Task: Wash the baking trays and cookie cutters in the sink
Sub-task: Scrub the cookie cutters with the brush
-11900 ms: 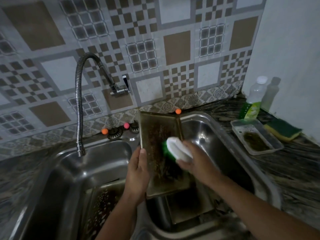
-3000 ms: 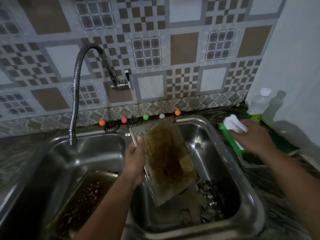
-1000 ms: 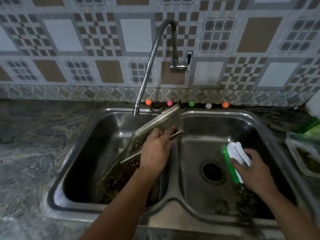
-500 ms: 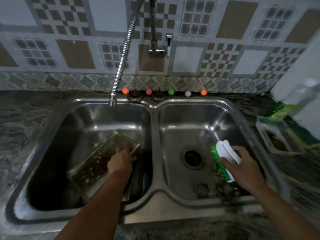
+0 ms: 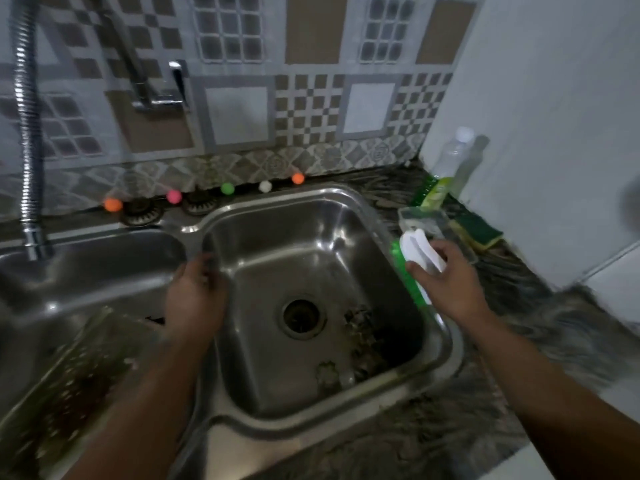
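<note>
A dirty baking tray (image 5: 69, 368) lies tilted in the left basin, blurred. Several cookie cutters (image 5: 360, 341) sit on the floor of the right basin (image 5: 311, 237), beside the drain (image 5: 300, 315). My left hand (image 5: 195, 299) hovers over the divider between the basins, fingers loosely curled, holding nothing. My right hand (image 5: 446, 278) grips a white scrub brush with green bristles (image 5: 415, 251) above the right basin's right rim.
A flexible faucet hose (image 5: 26, 133) hangs over the left basin. On the right counter stand a soap bottle (image 5: 446, 171), a clear plastic container (image 5: 429, 220) and a green-yellow sponge (image 5: 479, 232). Small coloured balls (image 5: 227, 188) line the back rim.
My left hand has let go of the tray, which now lies in the left basin, and moved to the divider. My right hand has lifted the brush towards the right rim.
</note>
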